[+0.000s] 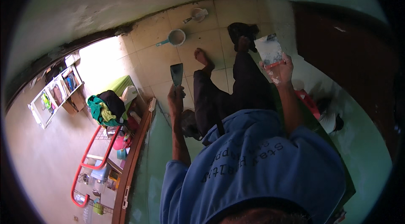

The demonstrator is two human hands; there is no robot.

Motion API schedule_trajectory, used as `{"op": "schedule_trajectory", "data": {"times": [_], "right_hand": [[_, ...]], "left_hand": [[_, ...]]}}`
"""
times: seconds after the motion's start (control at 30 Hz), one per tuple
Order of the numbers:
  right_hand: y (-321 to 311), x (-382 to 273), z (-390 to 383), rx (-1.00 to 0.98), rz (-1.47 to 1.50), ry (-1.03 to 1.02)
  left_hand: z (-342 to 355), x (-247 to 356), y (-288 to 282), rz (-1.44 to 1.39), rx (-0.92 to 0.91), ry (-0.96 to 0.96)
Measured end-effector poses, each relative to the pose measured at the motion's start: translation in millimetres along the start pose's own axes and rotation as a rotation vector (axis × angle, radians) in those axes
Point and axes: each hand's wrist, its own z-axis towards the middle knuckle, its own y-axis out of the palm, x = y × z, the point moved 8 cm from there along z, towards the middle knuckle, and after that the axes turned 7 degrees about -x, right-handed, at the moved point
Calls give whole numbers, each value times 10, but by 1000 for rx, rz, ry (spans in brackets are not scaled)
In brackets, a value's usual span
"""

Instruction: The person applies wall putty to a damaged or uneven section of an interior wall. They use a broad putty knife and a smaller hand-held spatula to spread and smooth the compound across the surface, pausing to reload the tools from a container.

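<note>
My left hand (176, 96) is closed around the handle of a putty knife (176, 74), its dark, flared blade pointing away from me. In my right hand (282, 72) is a wide scraper (269, 51) with a red-orange edge along its grip. Its pale blade is smeared with white and dark patches, and whitish residue marks the hand too. Both tools are held up above the tiled floor, apart from each other. Beyond them, a light-blue dipper (177, 37) with a side handle holds a pale substance.
A small round container (197, 13) with a tool across it stands near the far wall. By my foot lies a black bag or cloth (243, 34). A dark brown panel (337, 51) rises at right. Through the left doorway are piled clothes (103, 108) and a red-framed rack (79, 177).
</note>
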Motion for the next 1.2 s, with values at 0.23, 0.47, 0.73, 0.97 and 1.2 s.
{"op": "schedule_trajectory", "data": {"times": [0.23,0.47,0.73,0.97,1.2], "right_hand": [[-193,-280,247,-18,-133,30],[-770,-27,-41,121,-106,28],[-1268,243,-932,301,-104,56],[-980,-153,-703,142,-41,27],[-497,-715,-222,23,-138,142]], "left_hand": [[-315,-149,4,-83,138,1],[-533,52,-251,20,120,42],[-135,966,130,44,-66,198],[-363,605,313,5,-25,93],[-754,716,627,-58,140,112]]}}
